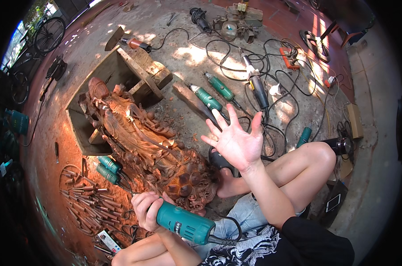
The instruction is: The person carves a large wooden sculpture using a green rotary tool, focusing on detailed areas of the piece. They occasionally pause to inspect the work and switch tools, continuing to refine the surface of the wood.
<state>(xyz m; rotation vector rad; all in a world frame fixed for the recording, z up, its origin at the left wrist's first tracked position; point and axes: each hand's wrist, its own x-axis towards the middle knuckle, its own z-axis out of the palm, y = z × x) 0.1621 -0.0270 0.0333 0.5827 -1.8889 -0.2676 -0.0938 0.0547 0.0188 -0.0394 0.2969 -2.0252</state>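
Note:
My left hand [147, 210] is wrapped round the front end of a teal die grinder [186, 223], whose black cord trails from its rear end over my lap. The tool's tip is hidden by my fingers. My right hand [238, 142] is raised with the palm showing and the fingers spread, holding nothing. Between my legs and a wooden stand [79, 126] lies a reddish-brown carved wooden figure [136, 128], tilted with its upper end on the stand. Its near end, with rounded knobs and curls, is close to my left hand and foot.
Many carving bits [92, 206] lie in sawdust at left, near a power strip [108, 240]. Two teal grinders [107, 170] rest beside the figure. More grinders [219, 86], a wooden bar [192, 101] and tangled cords lie beyond. A phone [333, 202] is at right.

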